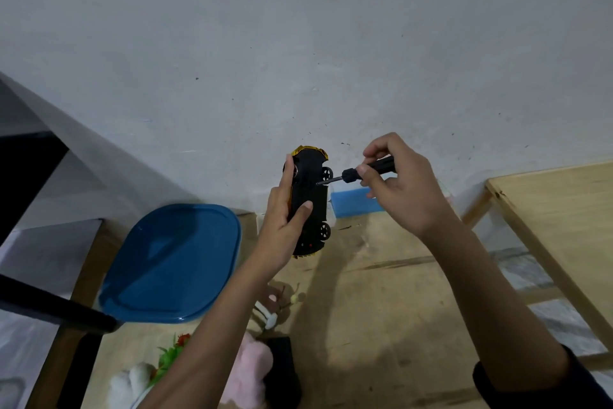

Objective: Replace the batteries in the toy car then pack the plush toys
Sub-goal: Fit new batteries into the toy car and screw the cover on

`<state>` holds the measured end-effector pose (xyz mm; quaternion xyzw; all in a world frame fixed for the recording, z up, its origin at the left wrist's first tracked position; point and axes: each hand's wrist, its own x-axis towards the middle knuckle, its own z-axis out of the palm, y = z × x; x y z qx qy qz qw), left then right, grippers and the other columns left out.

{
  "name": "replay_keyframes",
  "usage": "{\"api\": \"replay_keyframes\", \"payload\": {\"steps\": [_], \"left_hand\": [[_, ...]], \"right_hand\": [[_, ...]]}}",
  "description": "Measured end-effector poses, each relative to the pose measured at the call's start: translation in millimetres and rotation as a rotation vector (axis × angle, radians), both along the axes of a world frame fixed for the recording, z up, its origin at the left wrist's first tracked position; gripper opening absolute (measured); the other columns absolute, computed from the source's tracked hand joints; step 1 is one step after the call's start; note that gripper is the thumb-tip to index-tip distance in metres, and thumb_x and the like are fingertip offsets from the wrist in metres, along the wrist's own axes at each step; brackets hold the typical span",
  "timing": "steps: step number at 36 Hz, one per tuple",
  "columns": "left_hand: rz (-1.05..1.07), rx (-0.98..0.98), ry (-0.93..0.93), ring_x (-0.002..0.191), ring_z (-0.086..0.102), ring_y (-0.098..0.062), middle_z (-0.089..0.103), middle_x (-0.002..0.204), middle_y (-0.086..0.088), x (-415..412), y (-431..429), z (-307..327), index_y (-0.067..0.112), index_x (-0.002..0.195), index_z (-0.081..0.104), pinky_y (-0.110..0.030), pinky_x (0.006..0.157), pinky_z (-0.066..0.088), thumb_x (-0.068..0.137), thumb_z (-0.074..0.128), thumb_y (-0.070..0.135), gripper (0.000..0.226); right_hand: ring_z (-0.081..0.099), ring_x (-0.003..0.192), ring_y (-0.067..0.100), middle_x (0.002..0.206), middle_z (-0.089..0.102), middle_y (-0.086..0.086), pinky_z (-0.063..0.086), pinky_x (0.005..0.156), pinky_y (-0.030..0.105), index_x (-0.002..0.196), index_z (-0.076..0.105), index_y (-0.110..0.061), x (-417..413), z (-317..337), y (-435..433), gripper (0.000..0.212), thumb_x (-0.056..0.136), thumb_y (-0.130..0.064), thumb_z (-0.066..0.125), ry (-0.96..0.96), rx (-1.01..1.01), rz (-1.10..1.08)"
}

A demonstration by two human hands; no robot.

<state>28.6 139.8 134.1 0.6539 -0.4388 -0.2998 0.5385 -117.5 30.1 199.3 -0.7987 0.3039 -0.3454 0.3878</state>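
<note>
Toy car [311, 189], yellow plastic, black underside facing camera, long axis upright (left grip [282, 213] clasps it); right grip [401, 193] pinches black screwdriver [348, 174].

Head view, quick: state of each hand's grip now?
Left hand: grip closed round the toy car, underside facing the camera.
Right hand: grip closed round the black screwdriver, tip at the car's underside.

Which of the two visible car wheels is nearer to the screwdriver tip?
The upper wheel, at the far end of the toy car: the screwdriver tip is beside it, while the lower wheel is well away.
</note>
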Motion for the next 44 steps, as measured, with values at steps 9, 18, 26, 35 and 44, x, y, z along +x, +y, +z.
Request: {"api": "replay_keyframes", "payload": {"steps": [9, 18, 26, 35, 44], "left_hand": [[0.013, -0.027, -0.024, 0.123, 0.033, 0.012, 0.032, 0.121, 0.042, 2, 2, 1, 0.064, 0.135, 0.005, -0.043, 0.114, 0.029, 0.090, 0.047, 0.041, 0.066], [0.017, -0.036, -0.013, 0.129, 0.034, 0.000, 0.033, 0.122, 0.040, 1, 6, 8, 0.068, 0.134, 0.005, -0.047, 0.113, 0.029, 0.090, 0.047, 0.040, 0.066], [0.006, -0.041, 0.000, 0.128, 0.037, -0.004, 0.035, 0.123, 0.034, 0, 9, 7, 0.069, 0.132, 0.006, -0.048, 0.111, 0.032, 0.089, 0.048, 0.044, 0.066], [0.024, -0.060, -0.010, 0.131, 0.036, -0.008, 0.034, 0.128, 0.031, 3, 10, 12, 0.068, 0.134, 0.005, -0.050, 0.111, 0.032, 0.089, 0.048, 0.043, 0.067], [0.023, -0.082, -0.033, 0.131, 0.035, -0.005, 0.033, 0.130, 0.031, 4, 13, 21, 0.065, 0.136, 0.004, -0.048, 0.112, 0.031, 0.090, 0.047, 0.041, 0.067]], "right_hand": [[0.064, 0.078, 0.012, 0.090, 0.059, 0.004, 0.057, 0.071, 0.030, 0.093, 0.053, -0.008, 3, 7, 3, 0.012, 0.088, -0.016, 0.061, 0.009, -0.036, 0.016], [0.064, 0.080, 0.012, 0.091, 0.061, 0.003, 0.057, 0.075, 0.031, 0.096, 0.050, -0.013, -2, 9, 6, 0.014, 0.087, -0.013, 0.061, 0.015, -0.031, -0.013], [0.067, 0.073, 0.010, 0.084, 0.064, 0.001, 0.058, 0.072, 0.031, 0.091, 0.053, -0.010, -3, 15, 10, 0.007, 0.089, -0.014, 0.058, 0.022, -0.014, 0.015], [0.067, 0.072, 0.012, 0.091, 0.062, 0.006, 0.055, 0.065, 0.017, 0.095, 0.050, -0.013, -2, 19, 14, 0.016, 0.086, -0.011, 0.063, 0.057, 0.008, 0.005], [0.065, 0.056, 0.012, 0.074, 0.064, 0.009, 0.056, 0.059, 0.021, 0.085, 0.051, -0.006, -4, 23, 26, 0.012, 0.084, -0.003, 0.063, -0.177, 0.071, -0.060]]}}
